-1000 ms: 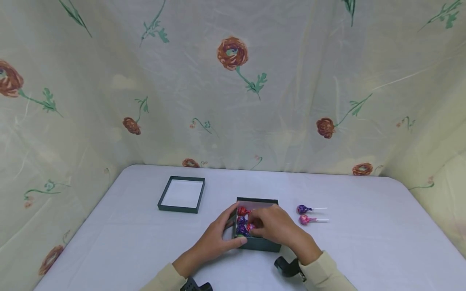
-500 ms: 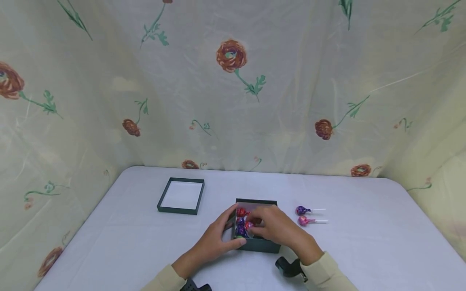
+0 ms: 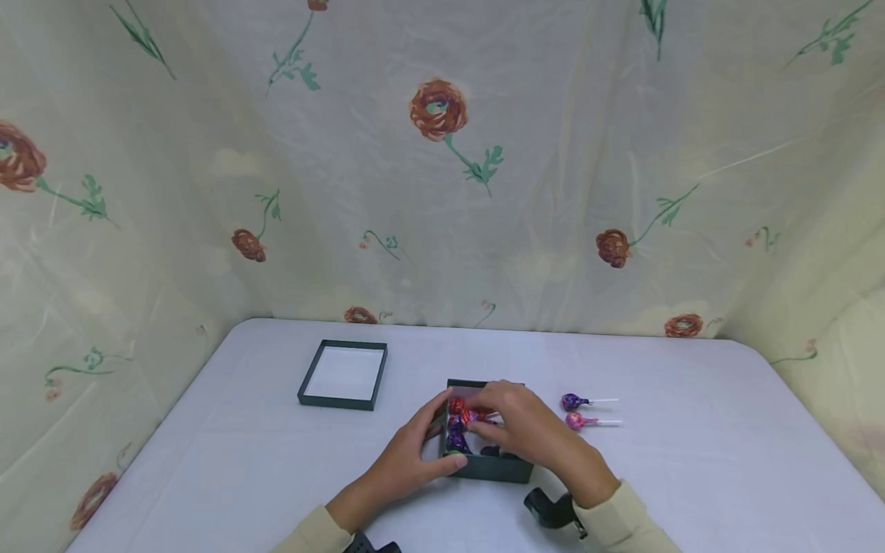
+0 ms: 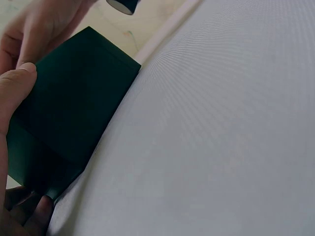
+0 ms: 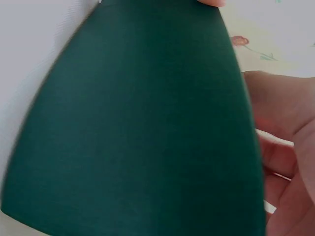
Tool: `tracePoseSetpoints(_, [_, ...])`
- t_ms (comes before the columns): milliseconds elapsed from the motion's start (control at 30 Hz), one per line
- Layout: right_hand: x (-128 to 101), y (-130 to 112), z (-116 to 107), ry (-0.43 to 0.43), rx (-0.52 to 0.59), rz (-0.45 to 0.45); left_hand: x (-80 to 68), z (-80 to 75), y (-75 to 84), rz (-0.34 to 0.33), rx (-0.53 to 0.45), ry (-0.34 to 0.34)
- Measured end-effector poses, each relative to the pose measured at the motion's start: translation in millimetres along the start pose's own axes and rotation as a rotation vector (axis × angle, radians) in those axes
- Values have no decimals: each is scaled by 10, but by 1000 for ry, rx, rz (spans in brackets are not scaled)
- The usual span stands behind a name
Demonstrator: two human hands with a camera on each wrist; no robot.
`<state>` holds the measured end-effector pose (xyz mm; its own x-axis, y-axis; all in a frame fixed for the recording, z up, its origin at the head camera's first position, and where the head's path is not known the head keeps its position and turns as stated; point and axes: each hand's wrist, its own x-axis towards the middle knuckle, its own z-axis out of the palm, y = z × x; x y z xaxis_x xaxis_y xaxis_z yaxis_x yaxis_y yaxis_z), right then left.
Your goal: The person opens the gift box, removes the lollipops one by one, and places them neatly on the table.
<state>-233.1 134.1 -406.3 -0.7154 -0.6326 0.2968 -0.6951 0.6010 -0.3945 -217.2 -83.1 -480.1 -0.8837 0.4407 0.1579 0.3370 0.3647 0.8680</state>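
My left hand (image 3: pixel 413 448) grips the left side of an open dark green box (image 3: pixel 494 469), thumb at the front corner and fingers along the left wall. In the left wrist view the thumb lies on the top edge of the box (image 4: pixel 81 98). Inside are a red lollipop (image 3: pixel 457 405) at the back left and purple lollipops (image 3: pixel 456 440) along the left wall. My right hand (image 3: pixel 522 418) reaches into the box and pinches a red-and-pink lollipop (image 3: pixel 468 417), partly hidden by the fingers. In the right wrist view the box wall (image 5: pixel 142 123) hides the fingertips.
Right of the box lie a purple lollipop (image 3: pixel 572 402) and a pink lollipop (image 3: pixel 575 420), sticks pointing right. A green-rimmed box lid (image 3: pixel 339 402) lies inside up at the back left. A floral curtain (image 3: pixel 539 192) hangs behind the white table (image 3: pixel 228 461).
My right hand has shifted slightly toward the back of the box, and the red-and-pink lollipop has moved back with it. My left hand stays on the box.
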Motion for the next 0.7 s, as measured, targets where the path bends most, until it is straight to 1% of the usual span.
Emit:
tracePoseSetpoints(100, [-5,-29,-47,38,-7,-21,-3,-2,2,1,-3,1])
tracePoseSetpoints(300, [-23,-59,-143,83,-23,-20,-9,-9,3,-1,-7,-1])
tracePoseSetpoints(567, [-54,-47,-224,106,-53,15,-9,-10,4,-20,-3,-5])
tracePoseSetpoints(700, [-77,-22,-270,111,-67,21,-4,-6,9,-17,3,-2])
